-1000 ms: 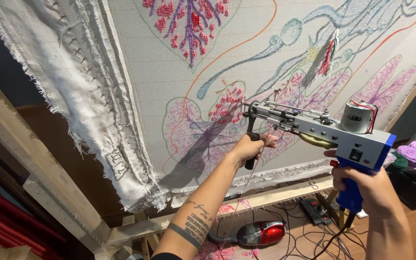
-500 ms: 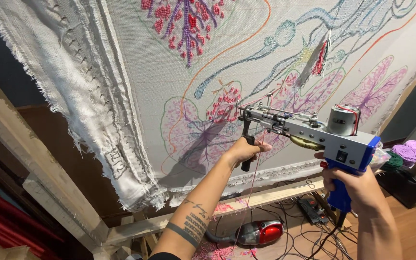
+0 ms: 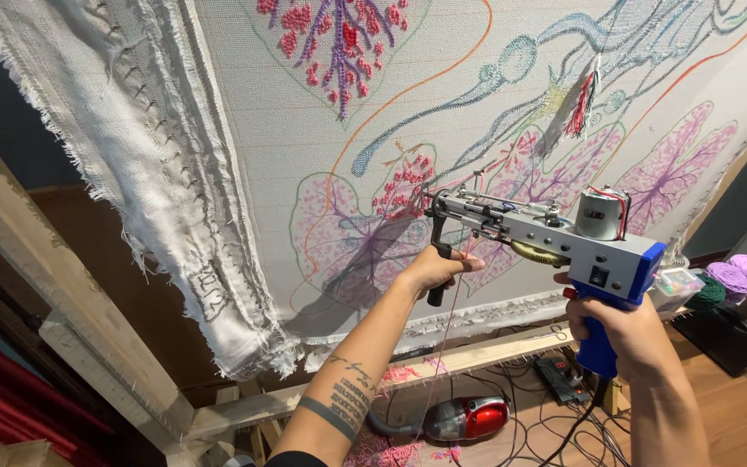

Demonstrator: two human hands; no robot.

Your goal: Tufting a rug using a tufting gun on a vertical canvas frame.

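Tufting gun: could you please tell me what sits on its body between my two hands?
Head view: between left hand and right hand, the tufting gun carries a brass gear and grey motor.

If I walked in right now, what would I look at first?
Probably the grey tufting gun in the middle, held up by the left hand on its black front handle and the right hand on its blue grip. Its tip points at the big white cloth covered in pink and purple leaf shapes.

Wooden floor [image 3: 737,415], dark wall [image 3: 10,147], perhaps red fabric [image 3: 10,389] lower left
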